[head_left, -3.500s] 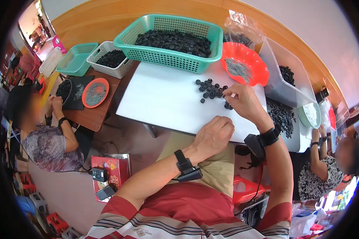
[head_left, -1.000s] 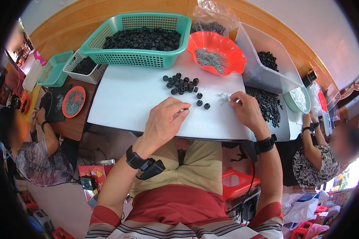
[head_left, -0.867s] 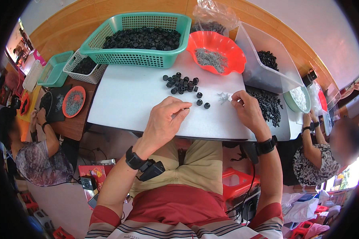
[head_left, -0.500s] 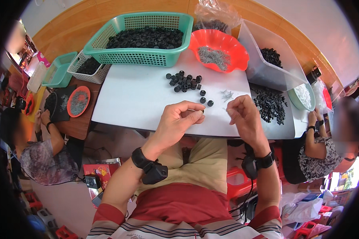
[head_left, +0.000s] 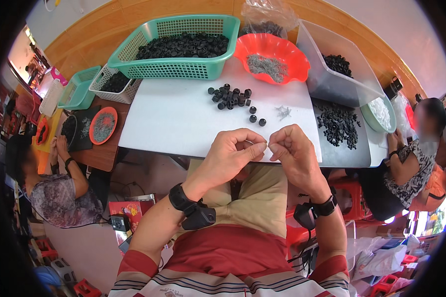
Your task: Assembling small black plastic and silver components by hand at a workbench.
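Observation:
Above the near edge of the white board (head_left: 153, 123), my left hand (head_left: 235, 151) and my right hand (head_left: 297, 153) meet fingertip to fingertip. Thumb and forefinger of each are pinched together; what lies between them is too small and hidden to make out. Just beyond my fingers, a few round black caps (head_left: 252, 119) lie apart from a loose cluster of black caps (head_left: 231, 97). Right of these is a small heap of thin silvery pins (head_left: 283, 113).
At the back stand a green basket (head_left: 173, 73) of black parts, a red scalloped bowl (head_left: 300, 64) of metal pins and a clear bin (head_left: 349, 91). Small black pieces (head_left: 339, 126) cover a dark tray on the right. One person sits on either side.
My right hand has come left and down, and its fingertips now meet those of my left hand. My left hand has shifted slightly right. The view has tilted a little.

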Action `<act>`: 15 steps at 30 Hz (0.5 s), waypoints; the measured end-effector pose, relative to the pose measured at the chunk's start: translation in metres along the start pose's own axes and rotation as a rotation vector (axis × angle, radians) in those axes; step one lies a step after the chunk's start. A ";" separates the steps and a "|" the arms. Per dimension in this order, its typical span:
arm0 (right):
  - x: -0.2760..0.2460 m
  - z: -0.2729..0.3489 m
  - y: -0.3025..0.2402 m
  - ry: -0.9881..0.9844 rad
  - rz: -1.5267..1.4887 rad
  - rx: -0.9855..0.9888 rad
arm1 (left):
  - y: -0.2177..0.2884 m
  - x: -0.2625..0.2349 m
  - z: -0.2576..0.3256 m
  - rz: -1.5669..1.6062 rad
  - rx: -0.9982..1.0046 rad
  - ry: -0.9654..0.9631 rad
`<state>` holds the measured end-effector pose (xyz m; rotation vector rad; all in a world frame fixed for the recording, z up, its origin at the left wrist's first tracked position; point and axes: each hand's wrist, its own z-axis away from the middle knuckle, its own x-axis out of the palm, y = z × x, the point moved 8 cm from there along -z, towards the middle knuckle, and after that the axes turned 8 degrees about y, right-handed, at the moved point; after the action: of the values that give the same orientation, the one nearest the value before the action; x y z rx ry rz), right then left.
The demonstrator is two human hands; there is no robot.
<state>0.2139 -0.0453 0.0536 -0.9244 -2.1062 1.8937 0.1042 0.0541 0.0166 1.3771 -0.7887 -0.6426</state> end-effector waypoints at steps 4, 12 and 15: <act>-0.003 0.006 0.006 0.021 -0.034 0.016 | 0.000 0.004 0.003 -0.028 -0.035 -0.018; -0.007 0.012 -0.002 0.079 -0.077 -0.212 | -0.001 0.011 0.006 0.334 -0.149 -0.026; -0.008 0.012 -0.002 0.107 -0.044 -0.236 | -0.001 0.014 0.007 0.399 -0.173 -0.052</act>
<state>0.2132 -0.0597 0.0553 -0.9912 -2.2990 1.5618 0.1072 0.0385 0.0172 1.0109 -0.9931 -0.4229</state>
